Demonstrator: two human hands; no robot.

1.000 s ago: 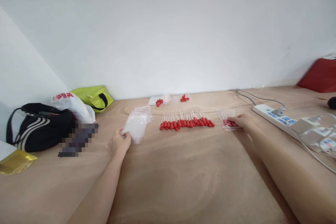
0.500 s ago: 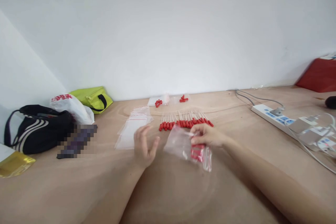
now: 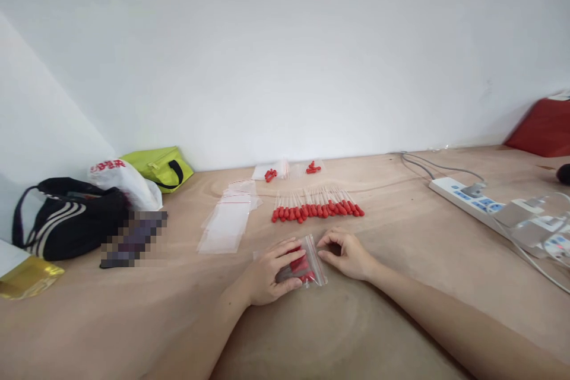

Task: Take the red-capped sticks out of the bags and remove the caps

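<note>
A small clear zip bag (image 3: 307,264) holding red-tipped pieces lies flat on the wooden table (image 3: 312,332) in front of me. My left hand (image 3: 267,273) rests on top of the bag, fingers stretched flat over it. My right hand (image 3: 345,252) sits at the bag's right edge with curled fingers pinching its sealed end. Behind the bag runs a row of thin sticks with red tips (image 3: 317,206). To the left of that row lies a stack of empty clear zip bags (image 3: 227,219).
Two small heaps of red pieces on bags (image 3: 289,171) lie near the wall. A black striped bag (image 3: 66,217), white plastic bag (image 3: 122,181) and green pouch (image 3: 155,166) sit at the left. A power strip (image 3: 481,205) with plugs and cables lies at the right.
My right hand carried the filled bag from the right end of the stick row to the table in front of me. My left hand left the empty bags and now lies flat on it.
</note>
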